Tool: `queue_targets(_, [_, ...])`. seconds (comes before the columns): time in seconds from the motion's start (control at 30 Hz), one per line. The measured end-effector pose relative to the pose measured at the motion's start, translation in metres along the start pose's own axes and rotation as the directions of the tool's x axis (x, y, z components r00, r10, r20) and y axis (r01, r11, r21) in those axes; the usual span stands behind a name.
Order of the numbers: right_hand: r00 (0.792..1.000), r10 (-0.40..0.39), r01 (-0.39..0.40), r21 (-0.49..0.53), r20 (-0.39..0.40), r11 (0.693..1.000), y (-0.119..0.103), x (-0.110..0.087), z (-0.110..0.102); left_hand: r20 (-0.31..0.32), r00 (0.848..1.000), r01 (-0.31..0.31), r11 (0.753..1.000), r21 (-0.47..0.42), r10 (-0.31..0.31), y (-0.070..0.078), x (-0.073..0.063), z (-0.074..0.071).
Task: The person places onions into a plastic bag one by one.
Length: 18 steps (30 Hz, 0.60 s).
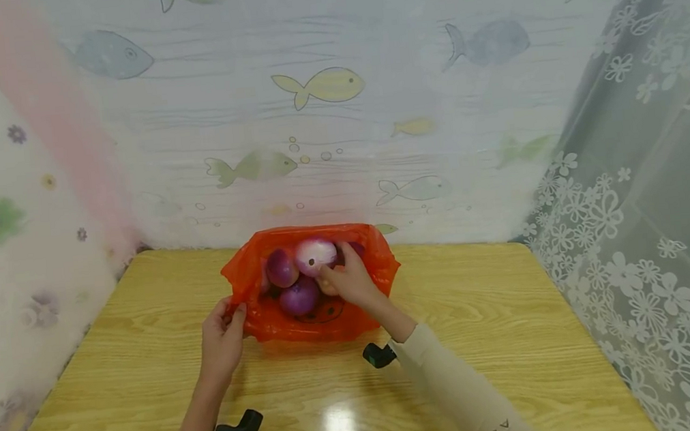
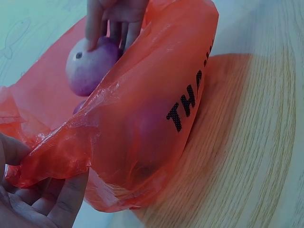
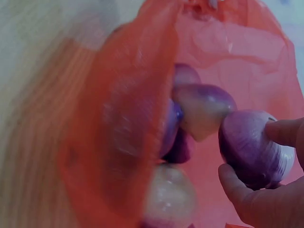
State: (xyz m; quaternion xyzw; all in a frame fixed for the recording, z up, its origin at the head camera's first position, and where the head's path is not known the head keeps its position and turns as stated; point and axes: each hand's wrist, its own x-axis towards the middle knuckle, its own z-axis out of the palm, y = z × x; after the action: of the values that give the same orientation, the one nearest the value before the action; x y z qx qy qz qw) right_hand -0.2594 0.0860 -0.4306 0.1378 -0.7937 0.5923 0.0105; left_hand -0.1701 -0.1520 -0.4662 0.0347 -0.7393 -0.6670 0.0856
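A red plastic bag (image 1: 324, 330) with black print lies on the table, its mouth spread wide. Several purple onions (image 1: 299, 296) are inside it. My left hand (image 1: 221, 336) pinches the bag's left edge between thumb and fingers; in the left wrist view the film bunches in its grip. At the bag's mouth, my right hand (image 1: 353, 280) holds a pale purple onion (image 1: 316, 255). The right wrist view shows thumb and fingers around that onion (image 3: 254, 147), beside the other onions (image 3: 204, 109). The left wrist view shows the held onion (image 2: 90, 66) above the bag's near side.
The wood-grain table (image 1: 485, 340) extends on both sides of the bag. Behind it stands a wall covering printed with fish (image 1: 333, 85). A sheer curtain with white flowers (image 1: 641, 285) hangs at the right. Black camera mounts (image 1: 240, 430) sit at both wrists.
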Motion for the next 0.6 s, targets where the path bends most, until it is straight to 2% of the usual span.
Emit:
queue_targets(0.13, [0.999,-0.053,0.053,-0.113,0.003,0.992,0.000,0.013,-0.003,-0.003,1.000,-0.003,1.000,0.002,0.003,0.000,0.000,0.000])
queue_targets(0.3, [0.998,-0.065,0.066,-0.225,0.016,0.972,0.004,0.026,-0.008,-0.005,1.000,-0.003,1.000,-0.001,0.003,0.001,0.001,0.001])
queue_targets(0.43, [0.999,-0.041,0.047,-0.265,0.028,0.963,0.008,0.034,-0.010,0.000,1.000,0.007,1.000,-0.004,-0.007,0.001,0.001,0.001])
queue_targets(0.6, [0.998,-0.042,0.050,-0.258,0.039,0.965,0.013,0.042,-0.010,-0.001,1.000,0.017,1.000,-0.002,-0.017,0.001,0.001,0.001])
